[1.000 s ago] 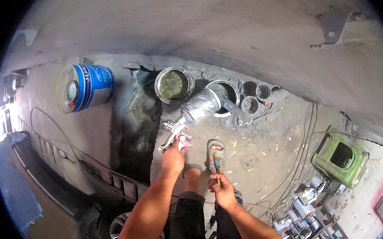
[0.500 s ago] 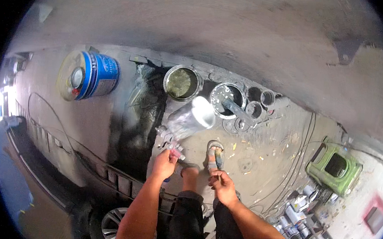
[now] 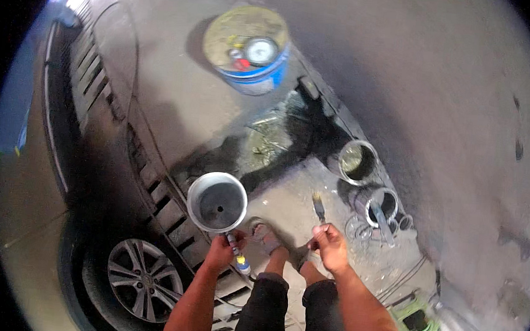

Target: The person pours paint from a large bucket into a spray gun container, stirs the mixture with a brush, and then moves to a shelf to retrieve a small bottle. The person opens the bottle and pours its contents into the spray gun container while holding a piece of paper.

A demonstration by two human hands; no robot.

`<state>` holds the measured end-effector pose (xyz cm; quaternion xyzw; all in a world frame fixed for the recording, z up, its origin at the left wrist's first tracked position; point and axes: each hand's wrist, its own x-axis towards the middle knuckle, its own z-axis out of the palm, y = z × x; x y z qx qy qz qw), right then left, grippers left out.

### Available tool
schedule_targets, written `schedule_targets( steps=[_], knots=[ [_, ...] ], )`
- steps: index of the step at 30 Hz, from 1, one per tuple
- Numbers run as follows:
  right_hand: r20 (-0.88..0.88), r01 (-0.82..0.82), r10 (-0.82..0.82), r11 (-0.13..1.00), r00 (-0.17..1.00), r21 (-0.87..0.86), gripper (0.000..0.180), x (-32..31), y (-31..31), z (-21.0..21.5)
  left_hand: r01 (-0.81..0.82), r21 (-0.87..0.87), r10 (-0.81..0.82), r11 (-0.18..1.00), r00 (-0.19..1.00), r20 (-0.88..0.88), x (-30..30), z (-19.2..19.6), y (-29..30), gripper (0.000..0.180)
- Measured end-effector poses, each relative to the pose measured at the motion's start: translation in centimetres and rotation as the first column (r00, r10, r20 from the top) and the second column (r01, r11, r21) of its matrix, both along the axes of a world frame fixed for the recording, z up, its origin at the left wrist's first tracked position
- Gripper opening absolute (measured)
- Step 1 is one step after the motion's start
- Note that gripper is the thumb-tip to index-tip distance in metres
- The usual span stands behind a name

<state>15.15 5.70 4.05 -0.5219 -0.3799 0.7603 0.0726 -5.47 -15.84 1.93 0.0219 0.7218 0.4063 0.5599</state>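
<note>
Spray gun (image 3: 217,216), one, sat clamped in left hand (image 3: 221,253); right hand (image 3: 332,248) pinched one brush (image 3: 319,208); two cans (image 3: 338,165) lay toward three o'clock.

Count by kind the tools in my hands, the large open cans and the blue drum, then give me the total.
Spray gun with cup, in the left hand: 1
Brush, in the right hand: 1
Large open cans: 2
Blue drum: 1
Total: 5

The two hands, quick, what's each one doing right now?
Left hand: closed, holding the spray gun with its pale cup.
Right hand: closed, fingers pinching a small brush.
</note>
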Motion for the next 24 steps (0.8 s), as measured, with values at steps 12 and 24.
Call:
schedule_targets(
  steps=[12, 24],
  knots=[
    [-0.122, 0.071, -0.043, 0.971, 0.992, 0.227, 0.027, -25.9, 16.6, -4.2, -0.515, 0.057, 0.517, 0.856, 0.843, -0.151, -6.5, 2.1, -3.5, 0.015],
    [-0.121, 0.189, -0.185, 0.982, 0.975, 0.016, 0.020, -37.3, 22.9, -10.0, -0.741, 0.148, 0.751, 0.655, 0.660, -0.020, -8.4, 0.4, 4.3, 0.015]
  ],
)
